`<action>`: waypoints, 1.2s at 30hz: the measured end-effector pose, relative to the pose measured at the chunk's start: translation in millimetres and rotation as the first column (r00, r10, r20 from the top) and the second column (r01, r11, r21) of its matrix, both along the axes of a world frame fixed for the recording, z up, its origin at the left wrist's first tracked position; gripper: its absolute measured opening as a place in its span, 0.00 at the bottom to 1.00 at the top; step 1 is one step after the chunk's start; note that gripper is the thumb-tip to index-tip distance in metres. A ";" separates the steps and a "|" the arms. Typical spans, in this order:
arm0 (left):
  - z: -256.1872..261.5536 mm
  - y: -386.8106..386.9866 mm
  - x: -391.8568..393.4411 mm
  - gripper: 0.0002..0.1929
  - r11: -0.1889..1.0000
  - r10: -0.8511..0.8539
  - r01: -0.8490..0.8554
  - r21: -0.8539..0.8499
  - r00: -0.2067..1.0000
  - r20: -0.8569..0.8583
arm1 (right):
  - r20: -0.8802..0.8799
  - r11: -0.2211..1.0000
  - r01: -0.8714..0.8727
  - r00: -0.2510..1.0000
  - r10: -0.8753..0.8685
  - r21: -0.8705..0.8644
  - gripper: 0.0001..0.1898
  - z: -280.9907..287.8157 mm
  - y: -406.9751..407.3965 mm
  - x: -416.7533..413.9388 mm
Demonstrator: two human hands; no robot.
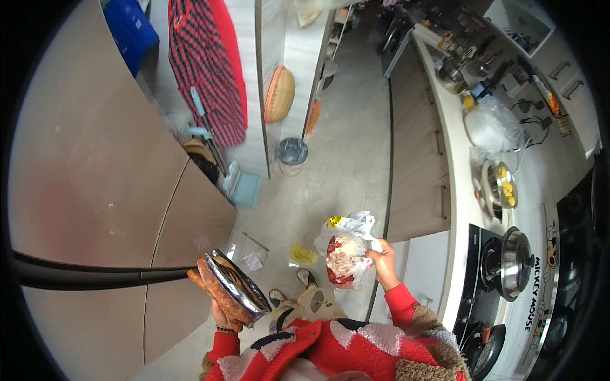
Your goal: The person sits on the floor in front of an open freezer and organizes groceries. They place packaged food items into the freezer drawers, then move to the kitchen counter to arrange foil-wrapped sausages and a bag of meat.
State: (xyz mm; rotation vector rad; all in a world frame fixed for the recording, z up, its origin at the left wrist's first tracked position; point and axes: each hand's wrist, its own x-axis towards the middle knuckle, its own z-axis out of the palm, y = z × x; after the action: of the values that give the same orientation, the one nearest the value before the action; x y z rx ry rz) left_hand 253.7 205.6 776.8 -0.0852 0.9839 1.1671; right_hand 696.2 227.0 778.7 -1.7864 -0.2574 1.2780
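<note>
My left hand [220, 316] grips a stack of brown food pieces [224, 297], perhaps flatbread or cured meat, together with an opened foil-lined package [238, 281]; some of its fingers are hidden underneath. On the right, my right hand [381, 261] is closed on the gathered top of a clear plastic bag of red and pale meat [342, 262]. A white plastic bag [350, 226] with a yellow print hangs from the same hand, against the clear one. Both hands are held above the floor, well apart.
A tall cabinet or refrigerator front [95, 166] stands close at left. The counter [445, 143] runs along the right, with a lidded steel pot [517, 264] on the gas stove [469, 285]. On the floor lie a yellow packet [304, 255] and a paper scrap [253, 261]; a bin [292, 155] stands farther off.
</note>
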 end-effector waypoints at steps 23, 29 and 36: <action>39.5 107.4 243.7 0.30 0.987 -0.070 0.091 0.131 0.986 -0.152 | -0.151 1.000 -0.017 0.988 0.019 0.012 0.14 -23.7 -17.8 169.9; 24.4 170.1 290.0 0.30 0.962 -0.173 0.198 0.189 0.975 -0.137 | -0.133 0.991 -0.030 0.990 0.047 0.129 0.10 -12.6 35.0 200.1; -2.9 290.1 343.1 0.29 0.955 -0.263 0.252 0.153 0.963 0.052 | -0.163 0.972 0.206 0.969 -0.186 0.115 0.10 22.1 137.3 230.6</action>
State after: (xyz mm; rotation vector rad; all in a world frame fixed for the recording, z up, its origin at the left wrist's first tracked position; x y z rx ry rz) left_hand 596.8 495.7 774.0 0.1147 0.8167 0.9841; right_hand 926.8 364.3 800.8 -1.5540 -0.0745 1.2190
